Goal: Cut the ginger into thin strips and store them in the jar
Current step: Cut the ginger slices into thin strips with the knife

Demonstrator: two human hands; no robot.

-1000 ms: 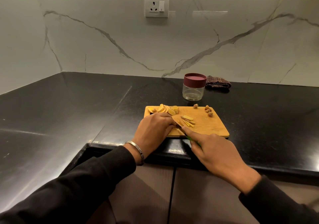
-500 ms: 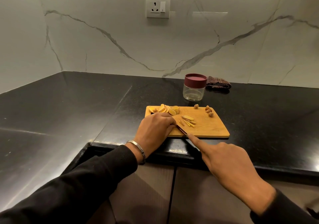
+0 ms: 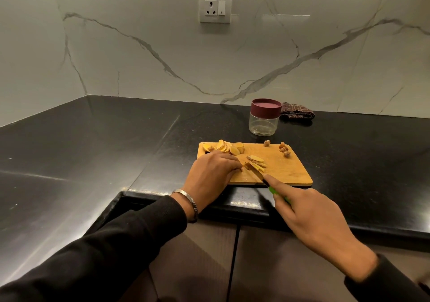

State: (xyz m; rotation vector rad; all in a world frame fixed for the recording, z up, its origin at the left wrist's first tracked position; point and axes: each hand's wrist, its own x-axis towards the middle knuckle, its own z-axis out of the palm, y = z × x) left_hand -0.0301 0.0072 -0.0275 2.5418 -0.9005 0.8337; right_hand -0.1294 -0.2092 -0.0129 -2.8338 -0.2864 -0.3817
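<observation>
left hand – curled, ginger piece pinned on board | right hand – knife gripped, forefinger extended along it

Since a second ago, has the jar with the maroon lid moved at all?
No. The jar stands on the black counter just behind the cutting board's far edge, left of the checked cloth, as before.

Head-worn camera looks forward and down, near the counter edge, facing the wall.
</observation>
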